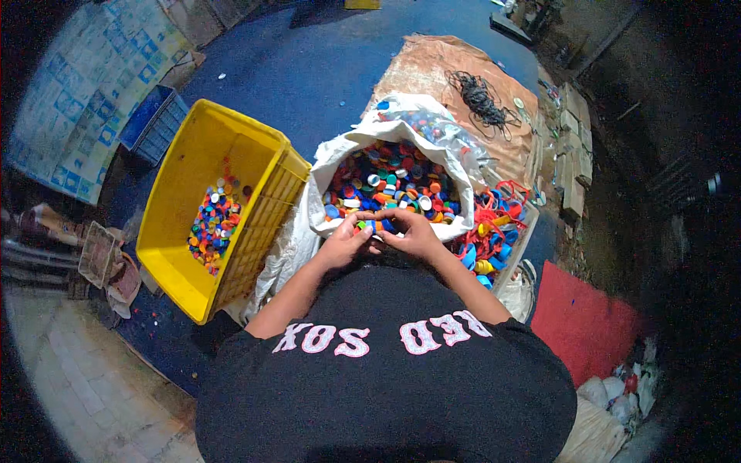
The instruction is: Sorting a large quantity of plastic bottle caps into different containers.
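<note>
A white woven sack [330, 156] full of colourful plastic bottle caps [399, 182] stands before me with its mouth rolled wide. Over its near rim, my left hand [346, 242] and my right hand [414, 232] meet around a short row of bottle caps [376, 224], green, orange and blue among them. Fingers of both hands press on this row from its two ends. Parts of the held caps are hidden behind the thumbs and fingers. To the left, a tilted yellow plastic crate [168, 231] holds a smaller heap of mixed caps [215, 226].
Right of the sack is a box of red strips and blue and yellow plastic pieces [498, 231]. Behind lie a clear bag of caps [431, 124] and tangled dark cord [483, 101] on a brown sheet [417, 63]. A blue crate [153, 124] stands left; a red mat [579, 324] lies right.
</note>
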The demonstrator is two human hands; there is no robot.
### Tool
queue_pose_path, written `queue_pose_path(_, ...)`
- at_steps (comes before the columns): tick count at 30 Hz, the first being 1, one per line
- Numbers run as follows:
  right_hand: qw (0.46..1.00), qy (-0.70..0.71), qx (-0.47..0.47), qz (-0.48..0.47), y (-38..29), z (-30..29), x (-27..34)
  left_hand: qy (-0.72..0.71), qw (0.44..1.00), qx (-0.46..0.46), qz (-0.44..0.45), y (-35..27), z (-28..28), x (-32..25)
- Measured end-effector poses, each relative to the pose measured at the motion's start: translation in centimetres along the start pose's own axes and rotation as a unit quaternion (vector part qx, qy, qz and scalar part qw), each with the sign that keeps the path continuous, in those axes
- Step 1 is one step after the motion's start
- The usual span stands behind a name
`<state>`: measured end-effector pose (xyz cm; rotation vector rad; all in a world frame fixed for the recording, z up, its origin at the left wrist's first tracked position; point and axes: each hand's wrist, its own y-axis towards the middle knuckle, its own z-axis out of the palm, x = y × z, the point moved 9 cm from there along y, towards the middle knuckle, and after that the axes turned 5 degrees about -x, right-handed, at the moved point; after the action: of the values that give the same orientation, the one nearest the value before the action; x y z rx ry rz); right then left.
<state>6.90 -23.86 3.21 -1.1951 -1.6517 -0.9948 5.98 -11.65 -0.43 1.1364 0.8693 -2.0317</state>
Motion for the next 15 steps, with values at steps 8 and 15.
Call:
queue_pose_path(8,0.996,-0.021,0.084,-0.021,4.3,9.5,4.0,-0.016,0.994,-0.111,0.009,-6.0,-9.4,-1.7)
queue_pose_path(15,0.98,0.093,0.166,0.063,7.9,21.8,3.7,-0.143,0.946,-0.289,0.028,-14.2,-18.8,-2.6)
